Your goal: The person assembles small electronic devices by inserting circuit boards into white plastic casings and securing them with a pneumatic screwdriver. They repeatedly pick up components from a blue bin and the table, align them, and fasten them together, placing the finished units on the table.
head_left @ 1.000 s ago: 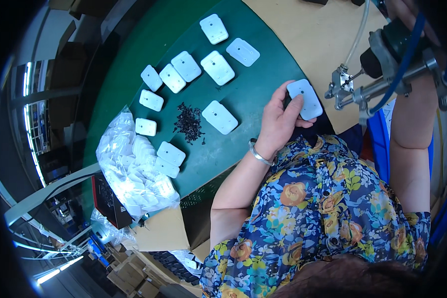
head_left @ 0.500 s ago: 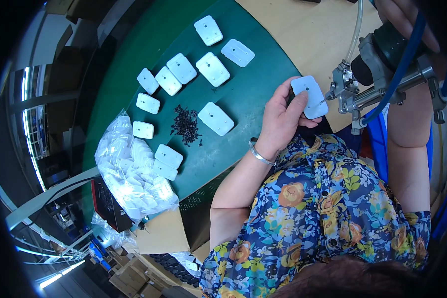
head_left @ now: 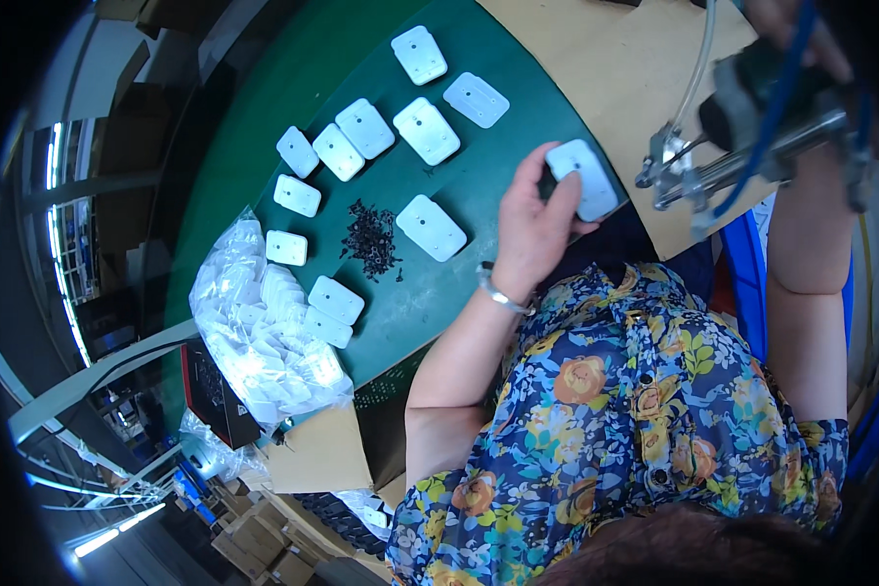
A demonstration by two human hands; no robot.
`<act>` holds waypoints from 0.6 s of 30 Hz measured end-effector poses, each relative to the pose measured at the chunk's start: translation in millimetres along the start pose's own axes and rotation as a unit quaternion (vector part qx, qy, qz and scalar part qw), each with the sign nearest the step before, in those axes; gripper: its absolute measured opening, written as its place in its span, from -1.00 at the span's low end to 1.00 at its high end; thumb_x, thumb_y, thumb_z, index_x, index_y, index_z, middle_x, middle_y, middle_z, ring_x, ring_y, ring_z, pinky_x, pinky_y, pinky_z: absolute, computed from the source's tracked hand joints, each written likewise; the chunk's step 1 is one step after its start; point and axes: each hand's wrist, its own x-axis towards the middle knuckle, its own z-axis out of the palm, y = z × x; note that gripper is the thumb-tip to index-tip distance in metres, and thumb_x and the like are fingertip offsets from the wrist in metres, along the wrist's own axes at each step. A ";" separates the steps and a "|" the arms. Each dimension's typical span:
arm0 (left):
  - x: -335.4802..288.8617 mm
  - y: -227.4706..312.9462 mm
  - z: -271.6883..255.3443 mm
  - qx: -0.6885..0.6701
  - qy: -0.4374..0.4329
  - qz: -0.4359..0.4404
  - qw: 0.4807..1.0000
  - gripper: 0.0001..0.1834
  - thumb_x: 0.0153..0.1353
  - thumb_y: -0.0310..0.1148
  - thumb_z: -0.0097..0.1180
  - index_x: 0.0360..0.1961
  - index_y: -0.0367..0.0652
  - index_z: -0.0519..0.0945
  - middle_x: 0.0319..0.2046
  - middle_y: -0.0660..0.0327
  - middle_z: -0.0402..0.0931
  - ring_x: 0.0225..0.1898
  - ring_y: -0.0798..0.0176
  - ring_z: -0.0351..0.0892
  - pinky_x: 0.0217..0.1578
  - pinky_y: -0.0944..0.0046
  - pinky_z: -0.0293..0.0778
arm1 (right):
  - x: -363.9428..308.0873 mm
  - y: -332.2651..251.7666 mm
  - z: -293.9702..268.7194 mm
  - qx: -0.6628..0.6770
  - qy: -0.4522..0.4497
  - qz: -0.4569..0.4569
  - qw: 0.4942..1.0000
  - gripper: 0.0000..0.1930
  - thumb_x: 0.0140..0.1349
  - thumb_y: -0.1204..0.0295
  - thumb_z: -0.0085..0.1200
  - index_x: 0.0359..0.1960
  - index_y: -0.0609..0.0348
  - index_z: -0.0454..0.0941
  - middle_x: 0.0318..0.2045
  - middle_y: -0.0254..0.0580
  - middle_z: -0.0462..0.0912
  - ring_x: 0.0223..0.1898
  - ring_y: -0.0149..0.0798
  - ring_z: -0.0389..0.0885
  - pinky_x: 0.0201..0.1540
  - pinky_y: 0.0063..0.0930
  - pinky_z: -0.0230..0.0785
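My left hand [head_left: 539, 220] is closed on a white rounded plastic plate [head_left: 592, 184], thumb across its face, near the green table's right edge. At the upper right my right hand [head_left: 818, 39] is wrapped round the dark body of a power screwdriver [head_left: 752, 93], partly cut off and smeared by motion. Metal jaws [head_left: 669, 161] and a thin bit sit at the tool's tip, apart from the plate. Left of my left hand lies another white plate [head_left: 431, 229], with a heap of small black screws [head_left: 370, 234] beyond it.
Several white plates, such as a pair [head_left: 364, 129], lie about the green table [head_left: 498, 171]. A clear bag [head_left: 254, 327] full of white parts rests at its left edge. A blue hose [head_left: 786, 107] and a clear tube [head_left: 698, 63] run to the tool. Cardboard [head_left: 645, 107] borders the table.
My left hand has drawn the plate leftward, away from the screwdriver's tip. The tool has tilted and shifted slightly, its bit apart from the plate.
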 end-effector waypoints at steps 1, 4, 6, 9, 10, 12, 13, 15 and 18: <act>-1.5 2.6 -4.0 0.018 0.006 0.002 1.000 -0.61 0.25 -0.38 -0.09 0.08 -0.27 0.23 -0.21 0.06 0.45 -0.40 0.19 0.59 -0.48 0.41 0.57 | 3.5 -5.6 -5.9 -0.008 0.006 0.000 1.000 -0.65 0.12 0.41 0.01 -0.10 0.37 0.32 -0.39 -0.21 0.49 -0.36 -0.38 0.49 -0.21 -0.46 0.42; -7.4 -3.2 -6.5 -0.040 -0.030 -0.015 0.999 -0.59 0.25 -0.35 -0.10 0.10 -0.26 0.21 -0.17 0.05 0.43 -0.36 0.17 0.59 -0.45 0.40 0.58 | -1.4 -4.6 -4.9 0.000 0.008 0.004 1.000 -0.65 0.12 0.42 0.01 -0.10 0.37 0.32 -0.38 -0.20 0.49 -0.35 -0.38 0.49 -0.20 -0.46 0.42; -6.6 -5.7 2.5 -0.077 -0.054 -0.034 0.995 -0.57 0.26 -0.33 -0.09 0.11 -0.25 0.21 -0.17 0.06 0.44 -0.36 0.16 0.59 -0.43 0.40 0.59 | -0.6 -2.8 -9.6 0.000 0.009 0.002 1.000 -0.65 0.12 0.42 0.01 -0.10 0.37 0.32 -0.38 -0.20 0.49 -0.35 -0.38 0.49 -0.20 -0.46 0.42; -3.5 -8.3 16.4 -0.108 -0.083 -0.045 0.990 -0.56 0.26 -0.31 -0.09 0.11 -0.25 0.21 -0.19 0.06 0.46 -0.35 0.15 0.59 -0.42 0.41 0.59 | 0.1 -4.2 -13.8 -0.006 0.015 0.001 1.000 -0.65 0.12 0.42 0.01 -0.10 0.37 0.32 -0.37 -0.20 0.49 -0.34 -0.38 0.49 -0.19 -0.46 0.41; -2.9 -8.2 19.4 -0.109 -0.087 -0.047 0.989 -0.56 0.26 -0.30 -0.09 0.11 -0.25 0.21 -0.19 0.07 0.46 -0.35 0.16 0.59 -0.42 0.40 0.59 | -0.8 -3.9 -13.0 -0.006 0.014 0.001 1.000 -0.65 0.12 0.42 0.01 -0.10 0.37 0.32 -0.37 -0.20 0.49 -0.34 -0.37 0.49 -0.19 -0.46 0.41; -1.7 -7.0 23.4 -0.113 -0.098 -0.047 0.988 -0.56 0.26 -0.30 -0.09 0.10 -0.26 0.21 -0.20 0.07 0.47 -0.35 0.16 0.59 -0.41 0.40 0.59 | -1.9 -3.2 -13.1 -0.007 0.017 0.000 1.000 -0.65 0.12 0.42 0.01 -0.10 0.37 0.32 -0.37 -0.19 0.49 -0.33 -0.37 0.49 -0.19 -0.46 0.41; -1.1 -6.1 24.7 -0.116 -0.103 -0.047 0.987 -0.56 0.26 -0.30 -0.09 0.10 -0.27 0.22 -0.21 0.07 0.47 -0.35 0.16 0.59 -0.40 0.39 0.60 | -2.7 -3.2 -12.4 -0.008 0.019 0.001 1.000 -0.65 0.12 0.42 0.01 -0.10 0.37 0.32 -0.36 -0.19 0.49 -0.33 -0.37 0.49 -0.19 -0.46 0.41; -0.5 -4.4 26.0 -0.116 -0.110 -0.046 0.986 -0.56 0.26 -0.29 -0.09 0.10 -0.27 0.22 -0.21 0.07 0.47 -0.35 0.16 0.59 -0.39 0.38 0.60 | -3.5 -4.1 -13.1 -0.008 0.020 0.001 1.000 -0.65 0.11 0.42 0.02 -0.10 0.37 0.32 -0.36 -0.19 0.50 -0.33 -0.37 0.49 -0.18 -0.46 0.41; -0.3 -3.1 26.6 -0.108 -0.114 -0.047 0.986 -0.57 0.26 -0.29 -0.10 0.09 -0.28 0.22 -0.21 0.07 0.47 -0.34 0.17 0.59 -0.38 0.37 0.60 | -3.6 -3.9 -12.8 -0.008 0.019 -0.001 1.000 -0.65 0.11 0.43 0.02 -0.10 0.37 0.32 -0.35 -0.19 0.50 -0.32 -0.37 0.49 -0.18 -0.46 0.40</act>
